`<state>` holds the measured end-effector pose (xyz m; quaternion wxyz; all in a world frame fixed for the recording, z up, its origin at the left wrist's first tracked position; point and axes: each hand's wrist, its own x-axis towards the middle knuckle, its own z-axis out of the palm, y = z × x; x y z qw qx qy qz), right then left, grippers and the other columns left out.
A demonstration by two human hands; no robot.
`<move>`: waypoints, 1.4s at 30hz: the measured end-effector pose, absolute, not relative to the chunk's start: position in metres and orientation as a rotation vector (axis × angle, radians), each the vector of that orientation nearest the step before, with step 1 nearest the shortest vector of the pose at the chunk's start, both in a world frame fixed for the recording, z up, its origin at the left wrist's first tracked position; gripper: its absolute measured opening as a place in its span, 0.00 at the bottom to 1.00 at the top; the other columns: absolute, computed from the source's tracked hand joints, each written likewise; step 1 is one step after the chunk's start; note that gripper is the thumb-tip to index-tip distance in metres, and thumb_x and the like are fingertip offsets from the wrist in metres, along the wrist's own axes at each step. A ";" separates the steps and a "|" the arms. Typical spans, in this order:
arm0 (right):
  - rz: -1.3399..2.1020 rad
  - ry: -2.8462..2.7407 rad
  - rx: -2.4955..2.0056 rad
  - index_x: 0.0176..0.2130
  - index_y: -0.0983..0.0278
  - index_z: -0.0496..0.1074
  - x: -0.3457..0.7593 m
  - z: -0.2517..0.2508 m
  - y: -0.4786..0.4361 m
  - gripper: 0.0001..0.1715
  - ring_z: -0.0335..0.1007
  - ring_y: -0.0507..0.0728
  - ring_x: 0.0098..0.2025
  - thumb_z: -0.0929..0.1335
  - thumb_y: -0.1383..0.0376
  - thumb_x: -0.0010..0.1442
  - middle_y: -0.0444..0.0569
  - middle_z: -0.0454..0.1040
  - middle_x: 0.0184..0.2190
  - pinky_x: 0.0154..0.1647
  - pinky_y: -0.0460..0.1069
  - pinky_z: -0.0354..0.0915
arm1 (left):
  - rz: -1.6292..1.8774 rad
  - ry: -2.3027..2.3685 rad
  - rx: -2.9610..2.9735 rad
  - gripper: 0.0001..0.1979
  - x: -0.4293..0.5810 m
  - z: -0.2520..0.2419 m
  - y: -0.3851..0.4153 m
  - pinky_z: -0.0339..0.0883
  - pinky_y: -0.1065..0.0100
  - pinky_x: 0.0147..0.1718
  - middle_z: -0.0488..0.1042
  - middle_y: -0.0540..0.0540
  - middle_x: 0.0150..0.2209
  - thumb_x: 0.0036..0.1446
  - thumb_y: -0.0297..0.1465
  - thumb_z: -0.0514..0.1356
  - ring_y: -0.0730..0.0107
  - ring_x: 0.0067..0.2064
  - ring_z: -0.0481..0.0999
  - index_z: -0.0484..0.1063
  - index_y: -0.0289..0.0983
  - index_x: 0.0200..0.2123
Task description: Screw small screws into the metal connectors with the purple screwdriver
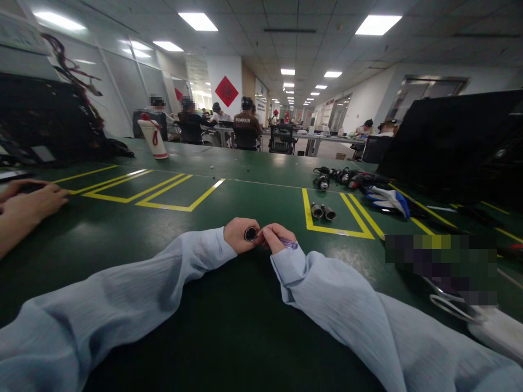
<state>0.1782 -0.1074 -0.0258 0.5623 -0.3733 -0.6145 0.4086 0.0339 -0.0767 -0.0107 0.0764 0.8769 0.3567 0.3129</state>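
Note:
My left hand [239, 235] is closed round a small dark cylindrical connector [250, 234], its round open end facing me. My right hand [274, 238] is closed on a thin purple-handled tool [288, 244], its tip at the connector's mouth. Both hands meet at the middle of the green table [229, 201], and light blue sleeves cover both arms. Two more cylindrical connectors [322, 211] lie inside a yellow-marked box to the right, a short way beyond my right hand.
A heap of dark connectors [339, 177] and a white-and-blue glove [388, 200] lie at the right. Another person's hands [28, 204] rest at the left edge. A white bottle [153, 139] stands far left. Scissors [451, 305] lie near right. People sit at distant tables.

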 end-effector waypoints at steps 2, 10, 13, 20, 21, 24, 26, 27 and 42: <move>0.973 -1.430 -0.857 0.24 0.65 0.69 0.178 -0.023 -0.110 0.11 0.63 0.49 0.21 0.61 0.63 0.52 0.45 0.71 0.19 0.23 0.44 0.59 | 0.964 1.044 2.617 0.06 0.033 -0.010 -0.077 0.57 0.78 0.20 0.66 0.53 0.17 0.42 0.31 0.57 0.80 0.20 0.64 0.65 0.33 0.21; 1.057 -1.483 -0.797 0.20 0.65 0.68 0.181 -0.013 -0.119 0.15 0.62 0.48 0.20 0.61 0.62 0.53 0.44 0.69 0.16 0.23 0.44 0.60 | 1.026 1.025 2.575 0.05 0.034 -0.007 -0.082 0.57 0.78 0.20 0.65 0.53 0.17 0.42 0.30 0.57 0.80 0.20 0.63 0.65 0.32 0.21; 0.997 -1.475 -0.795 0.21 0.65 0.68 0.181 -0.016 -0.117 0.14 0.63 0.49 0.22 0.61 0.62 0.53 0.45 0.70 0.18 0.24 0.44 0.60 | 0.997 1.004 2.567 0.06 0.034 -0.006 -0.084 0.58 0.78 0.20 0.66 0.52 0.18 0.41 0.31 0.58 0.79 0.21 0.64 0.65 0.32 0.22; 1.049 -1.464 -0.851 0.20 0.65 0.68 0.181 -0.023 -0.109 0.14 0.62 0.49 0.20 0.63 0.61 0.52 0.44 0.68 0.16 0.22 0.45 0.60 | 1.010 0.995 2.583 0.06 0.034 -0.007 -0.083 0.58 0.78 0.20 0.67 0.52 0.18 0.42 0.30 0.57 0.80 0.21 0.64 0.66 0.32 0.21; 1.118 -1.441 -0.841 0.20 0.65 0.68 0.181 -0.022 -0.108 0.13 0.61 0.49 0.19 0.63 0.61 0.51 0.44 0.68 0.16 0.21 0.45 0.60 | 1.015 0.985 2.582 0.06 0.034 -0.008 -0.082 0.58 0.78 0.20 0.67 0.51 0.18 0.41 0.30 0.58 0.79 0.20 0.65 0.66 0.32 0.21; 1.386 -1.311 -0.775 0.21 0.65 0.67 0.183 -0.020 -0.105 0.13 0.61 0.48 0.17 0.64 0.59 0.49 0.43 0.69 0.14 0.18 0.44 0.60 | 1.029 0.963 2.581 0.07 0.033 -0.012 -0.077 0.58 0.78 0.19 0.67 0.51 0.17 0.40 0.31 0.59 0.79 0.20 0.65 0.66 0.32 0.20; 1.525 -1.229 -0.731 0.21 0.65 0.67 0.184 -0.019 -0.103 0.13 0.62 0.48 0.16 0.64 0.58 0.48 0.43 0.69 0.14 0.18 0.44 0.60 | 1.032 0.959 2.584 0.07 0.032 -0.014 -0.074 0.58 0.78 0.19 0.67 0.51 0.17 0.39 0.31 0.59 0.79 0.19 0.65 0.66 0.32 0.19; 1.559 -1.205 -0.717 0.21 0.65 0.67 0.184 -0.019 -0.103 0.13 0.62 0.48 0.16 0.64 0.58 0.48 0.44 0.69 0.14 0.17 0.43 0.60 | 1.037 0.964 2.584 0.06 0.032 -0.015 -0.073 0.58 0.78 0.19 0.67 0.51 0.16 0.38 0.30 0.59 0.79 0.19 0.65 0.66 0.32 0.19; 1.486 -1.211 -0.792 0.19 0.66 0.69 0.185 -0.021 -0.100 0.13 0.61 0.47 0.16 0.65 0.60 0.46 0.45 0.70 0.14 0.17 0.43 0.60 | 0.956 1.037 2.664 0.07 0.034 -0.008 -0.084 0.59 0.77 0.22 0.68 0.51 0.19 0.44 0.32 0.57 0.78 0.22 0.66 0.66 0.33 0.22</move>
